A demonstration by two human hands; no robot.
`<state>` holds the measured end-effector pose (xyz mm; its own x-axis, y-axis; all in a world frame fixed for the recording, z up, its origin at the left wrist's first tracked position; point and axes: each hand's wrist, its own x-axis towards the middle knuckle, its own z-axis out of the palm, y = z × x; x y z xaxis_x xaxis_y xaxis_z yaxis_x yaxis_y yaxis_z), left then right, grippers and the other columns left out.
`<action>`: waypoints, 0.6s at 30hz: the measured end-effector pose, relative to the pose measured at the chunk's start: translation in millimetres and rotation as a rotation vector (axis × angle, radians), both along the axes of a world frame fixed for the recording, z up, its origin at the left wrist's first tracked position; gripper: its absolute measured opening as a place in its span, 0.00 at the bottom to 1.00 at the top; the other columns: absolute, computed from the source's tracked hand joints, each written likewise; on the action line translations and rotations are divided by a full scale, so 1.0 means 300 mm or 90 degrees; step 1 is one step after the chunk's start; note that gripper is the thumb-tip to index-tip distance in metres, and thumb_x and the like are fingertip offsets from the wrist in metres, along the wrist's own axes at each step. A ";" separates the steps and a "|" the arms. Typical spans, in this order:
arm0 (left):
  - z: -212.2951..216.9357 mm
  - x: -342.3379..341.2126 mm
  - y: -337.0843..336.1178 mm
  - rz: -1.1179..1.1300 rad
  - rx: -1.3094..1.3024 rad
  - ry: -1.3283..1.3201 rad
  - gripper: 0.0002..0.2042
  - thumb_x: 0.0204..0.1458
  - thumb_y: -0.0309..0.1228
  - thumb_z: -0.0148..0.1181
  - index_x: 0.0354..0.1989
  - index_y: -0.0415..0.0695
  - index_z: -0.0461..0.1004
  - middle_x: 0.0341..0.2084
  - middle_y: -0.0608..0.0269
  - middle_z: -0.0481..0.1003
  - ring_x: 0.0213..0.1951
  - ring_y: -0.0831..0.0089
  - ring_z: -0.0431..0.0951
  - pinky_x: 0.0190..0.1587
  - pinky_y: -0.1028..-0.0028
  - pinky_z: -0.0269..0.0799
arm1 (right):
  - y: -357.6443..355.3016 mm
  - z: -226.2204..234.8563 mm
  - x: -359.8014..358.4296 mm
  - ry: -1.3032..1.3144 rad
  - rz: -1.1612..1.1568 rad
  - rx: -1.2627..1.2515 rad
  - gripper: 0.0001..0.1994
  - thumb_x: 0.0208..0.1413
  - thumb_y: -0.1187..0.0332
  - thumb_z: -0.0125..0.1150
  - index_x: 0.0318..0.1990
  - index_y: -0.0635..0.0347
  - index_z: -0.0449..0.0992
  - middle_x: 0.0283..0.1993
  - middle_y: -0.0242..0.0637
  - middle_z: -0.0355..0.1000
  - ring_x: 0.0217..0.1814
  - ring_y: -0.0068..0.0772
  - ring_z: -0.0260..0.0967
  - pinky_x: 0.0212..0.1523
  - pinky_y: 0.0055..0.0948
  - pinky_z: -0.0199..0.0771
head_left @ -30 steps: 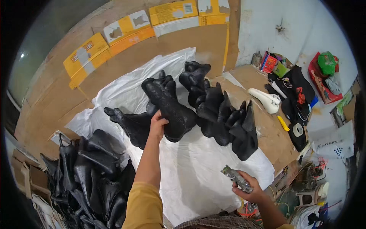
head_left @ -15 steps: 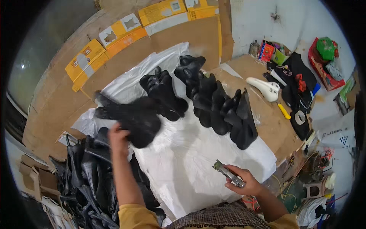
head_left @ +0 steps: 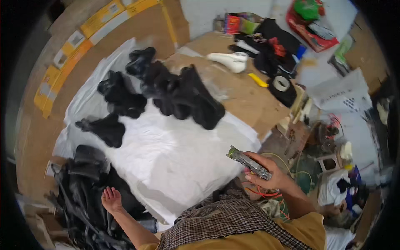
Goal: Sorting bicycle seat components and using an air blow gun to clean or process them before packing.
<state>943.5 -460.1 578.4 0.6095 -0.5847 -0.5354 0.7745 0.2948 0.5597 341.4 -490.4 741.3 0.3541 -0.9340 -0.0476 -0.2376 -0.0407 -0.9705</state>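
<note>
My left hand (head_left: 111, 199) is empty, its fingers stretched out, over a heap of black bicycle saddles (head_left: 85, 168) at the lower left. In my right hand (head_left: 268, 173) is a silver, tube-like hand tool (head_left: 252, 163) with a greenish end pointing up and left; its exact kind does not show. On the white sheet (head_left: 166, 146) a single black saddle (head_left: 106, 130) lies at the left. Behind it rests a small stack of black saddles (head_left: 121, 96). A longer overlapping row of black saddles (head_left: 179, 91) runs across the far side.
Beyond the row, a white saddle (head_left: 229, 61), a yellow-handled cutter (head_left: 258, 80) and a tape roll (head_left: 281, 83) lie on cardboard. A red box (head_left: 310, 31) stands at the back right. Orange hoses (head_left: 266, 192) hang beside my right forearm. Yellow-edged cardboard (head_left: 102, 18) borders the far left.
My left hand has let go of a black saddle, which now lies on the sheet, and has moved down to the heap. The view has turned rightward. My right hand still holds the tool.
</note>
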 end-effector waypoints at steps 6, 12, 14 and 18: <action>0.059 -0.362 -0.344 -0.237 -0.023 -0.157 0.20 0.53 0.39 0.52 0.53 0.47 0.65 0.50 0.65 0.66 0.46 0.65 0.67 0.46 0.70 0.63 | 0.054 0.109 -0.238 0.008 -0.036 0.008 0.28 0.49 0.75 0.59 0.59 0.62 0.59 0.38 0.33 0.69 0.38 0.20 0.65 0.40 0.21 0.65; 0.248 -0.758 -0.707 -0.317 -0.045 -0.347 0.17 0.50 0.31 0.54 0.49 0.43 0.68 0.41 0.60 0.72 0.36 0.70 0.74 0.36 0.76 0.69 | 0.009 0.050 -0.455 0.058 -0.078 -0.023 0.27 0.47 0.72 0.62 0.57 0.62 0.62 0.37 0.32 0.70 0.36 0.20 0.66 0.39 0.22 0.66; 0.329 -0.948 -0.779 -0.344 -0.008 -0.397 0.16 0.48 0.29 0.55 0.47 0.43 0.69 0.36 0.62 0.75 0.32 0.71 0.75 0.34 0.78 0.68 | -0.051 0.082 -0.497 0.034 -0.081 0.005 0.28 0.45 0.72 0.63 0.56 0.63 0.63 0.36 0.32 0.70 0.35 0.19 0.66 0.38 0.22 0.67; 0.325 -1.114 -0.907 -0.382 0.032 -0.519 0.17 0.47 0.30 0.57 0.46 0.43 0.68 0.34 0.66 0.73 0.33 0.74 0.73 0.37 0.77 0.65 | -0.154 0.177 -0.578 -0.011 -0.052 -0.100 0.28 0.43 0.73 0.64 0.54 0.67 0.63 0.32 0.33 0.70 0.33 0.17 0.66 0.34 0.19 0.67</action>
